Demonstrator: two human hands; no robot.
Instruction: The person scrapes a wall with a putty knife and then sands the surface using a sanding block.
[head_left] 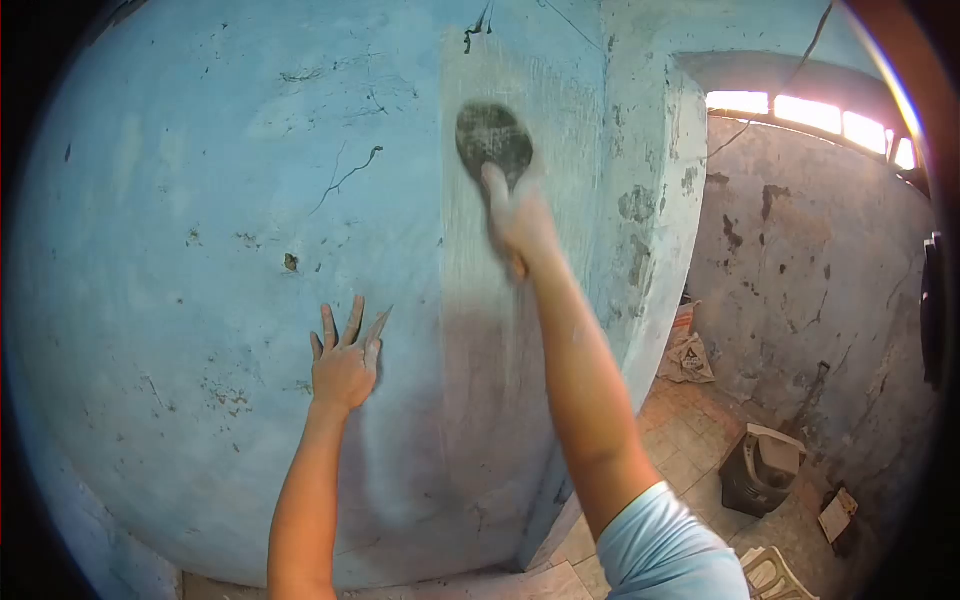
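Observation:
A blue painted wall with cracks and chipped spots fills the left and middle. Down its right part runs a paler, scraped-looking strip. My right hand, slightly blurred, grips a dark, rounded flat tool against the upper part of this strip. My left hand rests on the blue wall, lower and to the left, with its fingers spread. A thin pointed shape shows at its index finger; whether it is a held object I cannot make out.
Right of a wall edge is another space with a stained wall and bright window openings. On its tiled floor stand a dark box-like object, printed sacks and a pale slatted item.

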